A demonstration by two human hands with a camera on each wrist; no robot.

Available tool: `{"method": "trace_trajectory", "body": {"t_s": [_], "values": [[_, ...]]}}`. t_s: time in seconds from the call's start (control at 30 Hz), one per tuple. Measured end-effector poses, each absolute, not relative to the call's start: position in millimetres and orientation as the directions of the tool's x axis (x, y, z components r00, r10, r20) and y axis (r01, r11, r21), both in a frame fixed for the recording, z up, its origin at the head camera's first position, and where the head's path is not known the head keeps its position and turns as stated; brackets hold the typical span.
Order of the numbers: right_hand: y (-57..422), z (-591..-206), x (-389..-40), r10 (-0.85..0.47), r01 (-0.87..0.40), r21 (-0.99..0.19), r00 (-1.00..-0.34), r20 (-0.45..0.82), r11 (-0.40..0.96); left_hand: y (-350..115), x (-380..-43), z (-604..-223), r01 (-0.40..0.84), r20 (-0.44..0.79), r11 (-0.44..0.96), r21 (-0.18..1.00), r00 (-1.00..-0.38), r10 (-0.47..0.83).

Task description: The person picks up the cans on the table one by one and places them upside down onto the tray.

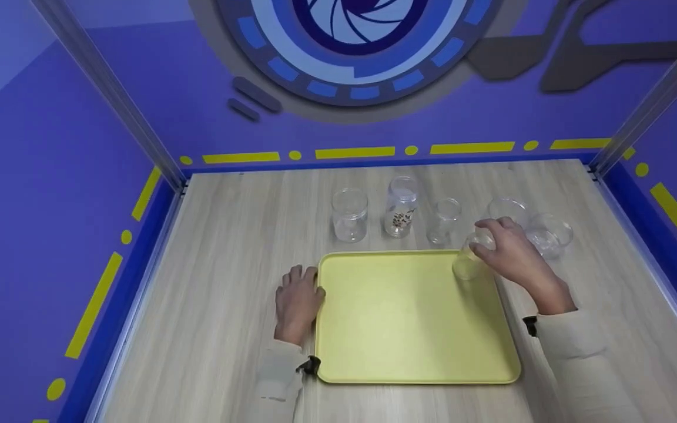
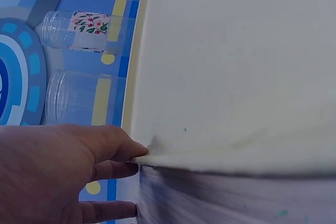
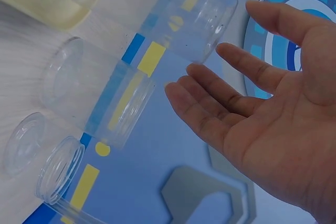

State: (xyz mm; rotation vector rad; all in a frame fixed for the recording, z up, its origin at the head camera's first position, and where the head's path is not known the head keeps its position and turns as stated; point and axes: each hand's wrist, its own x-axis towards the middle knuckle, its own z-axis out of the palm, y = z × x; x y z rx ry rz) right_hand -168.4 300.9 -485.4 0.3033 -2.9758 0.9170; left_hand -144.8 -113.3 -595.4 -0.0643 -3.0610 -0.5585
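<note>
A clear jar (image 1: 466, 264) stands at the far right corner of the yellow tray (image 1: 397, 329). My right hand (image 1: 512, 249) is at its top, with fingers spread. In the right wrist view, my fingers and thumb lie just off the end of that clear jar (image 3: 197, 24), and the palm holds nothing. My left hand (image 1: 298, 302) is at the tray's left side, near the far corner. In the left wrist view, its thumb (image 2: 128, 148) lies over the tray's rim and the other fingers sit outside it, pinching the edge.
Behind the tray stand a wide clear jar (image 1: 350, 217), a jar with a flower print (image 1: 400, 214) and a small clear jar (image 1: 444, 220). Two more clear jars, one of them (image 1: 550, 235) nearer, stand right of my right hand. Blue panels (image 1: 338, 135) enclose the wooden table.
</note>
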Motion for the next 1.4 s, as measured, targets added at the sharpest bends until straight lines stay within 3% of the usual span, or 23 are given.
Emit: {"method": "trace_trajectory", "body": {"t_s": [1.4], "values": [[330,-477,-168,-0.12,-0.135,-0.529,-0.991,0.063,0.838,-114,-145,-596,0.039,0.035,0.932,0.361,-0.999,0.028]]}}
